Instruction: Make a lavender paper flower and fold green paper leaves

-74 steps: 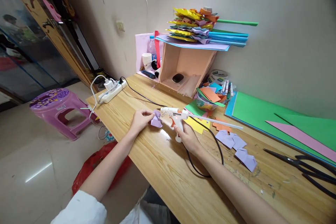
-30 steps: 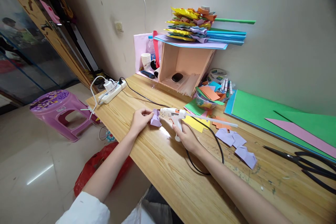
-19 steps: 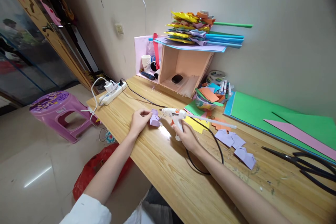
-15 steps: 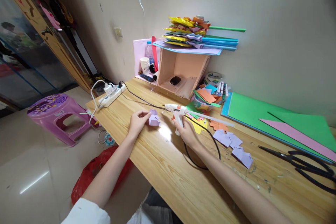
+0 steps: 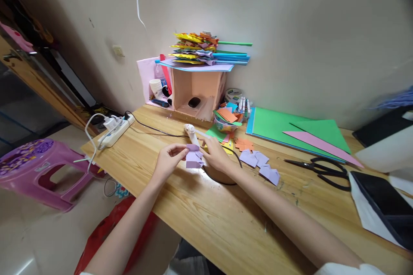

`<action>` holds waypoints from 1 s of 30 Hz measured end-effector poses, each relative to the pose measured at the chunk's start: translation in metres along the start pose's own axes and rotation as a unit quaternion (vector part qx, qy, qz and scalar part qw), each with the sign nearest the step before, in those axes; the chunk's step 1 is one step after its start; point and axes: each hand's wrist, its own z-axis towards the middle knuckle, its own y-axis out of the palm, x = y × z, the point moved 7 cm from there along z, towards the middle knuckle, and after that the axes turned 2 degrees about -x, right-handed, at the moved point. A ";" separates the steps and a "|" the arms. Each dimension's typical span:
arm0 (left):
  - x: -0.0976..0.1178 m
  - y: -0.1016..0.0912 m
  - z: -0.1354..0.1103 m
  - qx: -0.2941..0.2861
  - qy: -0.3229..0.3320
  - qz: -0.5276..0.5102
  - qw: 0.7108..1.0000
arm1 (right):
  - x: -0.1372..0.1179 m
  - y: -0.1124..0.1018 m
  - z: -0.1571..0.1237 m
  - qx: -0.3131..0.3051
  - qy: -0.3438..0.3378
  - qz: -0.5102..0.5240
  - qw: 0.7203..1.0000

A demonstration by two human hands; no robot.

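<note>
Both my hands meet over a small folded purple paper piece (image 5: 192, 157) just above the wooden table (image 5: 206, 210). My left hand (image 5: 167, 162) pinches its left edge with thumb and fingers. From the right, my right hand (image 5: 215, 156) has its fingertips closed on the same piece. The white hot glue gun (image 5: 191, 133) lies on the table just behind the paper, touched by neither hand; its black cord (image 5: 151, 128) runs left to a power strip (image 5: 113, 132).
Several more purple pieces (image 5: 262, 166) lie right of my right hand, then black scissors (image 5: 321, 170) and green and pink sheets (image 5: 284, 128). At the back stand a wooden box (image 5: 196, 93) topped with coloured paper and a bowl of scraps (image 5: 226, 121). A dark pad (image 5: 383, 204) is at far right; a purple stool (image 5: 30, 172) stands on the floor.
My right hand has let go of the glue gun, which now lies on the table, and has come to the purple piece. My view swung to the right.
</note>
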 end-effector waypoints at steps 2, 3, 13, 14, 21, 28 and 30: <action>0.005 0.018 0.005 -0.030 0.008 0.000 1.000 | 0.009 -0.018 -0.025 -0.021 0.012 0.068 0.997; 0.006 0.029 0.007 -0.050 0.009 -0.001 0.999 | 0.015 -0.024 -0.037 -0.046 0.031 0.118 0.991; 0.000 0.153 0.031 -0.271 0.052 0.030 0.961 | 0.075 -0.064 -0.123 0.024 0.245 0.452 0.857; 0.000 0.161 0.030 -0.286 0.055 0.030 0.956 | 0.079 -0.067 -0.126 0.042 0.255 0.451 0.854; -0.009 0.167 0.027 -0.308 0.036 0.018 0.951 | 0.086 -0.073 -0.131 0.076 0.246 0.441 0.860; -0.014 0.165 0.024 -0.338 0.048 0.026 0.940 | 0.084 -0.071 -0.134 0.072 0.243 0.435 0.864; -0.011 0.166 0.022 -0.346 0.070 0.051 0.934 | 0.085 -0.071 -0.135 0.069 0.238 0.433 0.867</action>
